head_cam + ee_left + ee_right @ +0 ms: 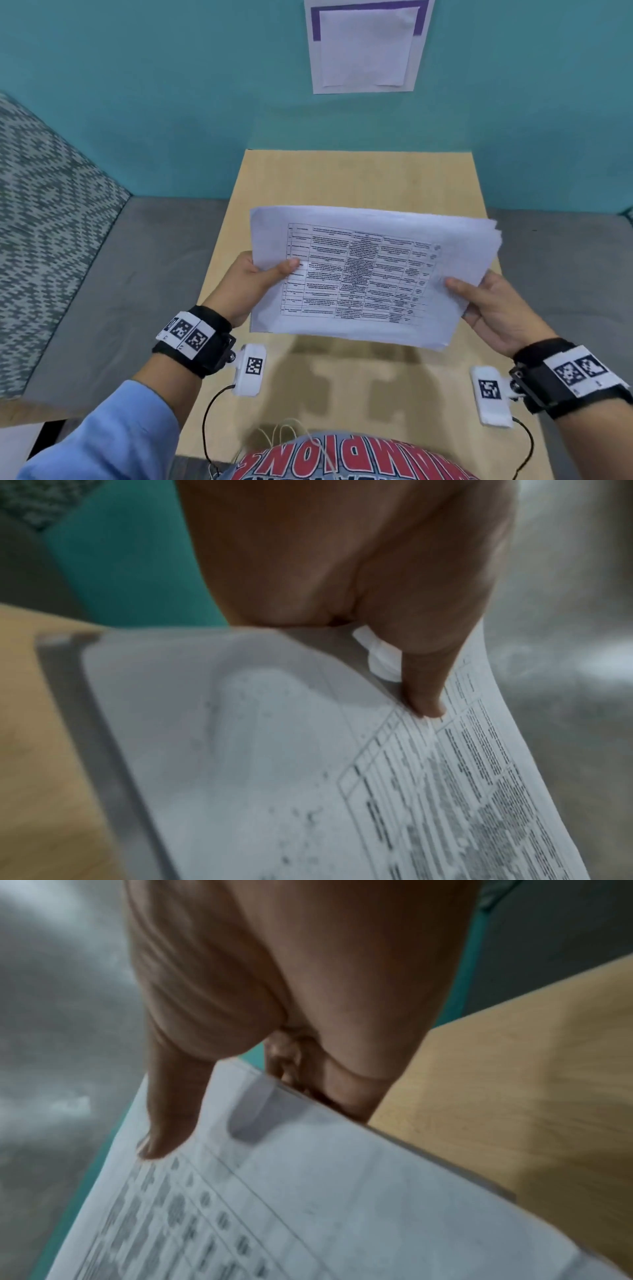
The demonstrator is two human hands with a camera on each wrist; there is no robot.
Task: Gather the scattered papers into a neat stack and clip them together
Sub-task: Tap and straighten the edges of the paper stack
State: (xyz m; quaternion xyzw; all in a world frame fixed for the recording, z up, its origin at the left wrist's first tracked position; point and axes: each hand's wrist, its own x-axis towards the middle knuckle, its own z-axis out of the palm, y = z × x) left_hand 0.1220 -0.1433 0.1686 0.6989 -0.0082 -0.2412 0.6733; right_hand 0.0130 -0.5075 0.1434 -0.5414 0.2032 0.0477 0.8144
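A stack of white papers (pixel 370 274) with a printed table on the top sheet is held in the air above the wooden table (pixel 359 178). My left hand (pixel 260 277) pinches its left edge, thumb on top and fingers underneath. My right hand (pixel 479 301) pinches the right edge the same way. The sheets fan out slightly at the far right corner. In the left wrist view my thumb (pixel 424 691) presses the papers (pixel 308 777). In the right wrist view my thumb (pixel 171 1123) lies on the papers (pixel 308 1204). No clip shows in any view.
The small wooden table stands against a teal wall (pixel 171 85) with a paper notice (pixel 366 44) pinned to it. A grey bench seat (pixel 120 291) with a patterned cushion (pixel 41 222) runs along the left. Cables hang near my body.
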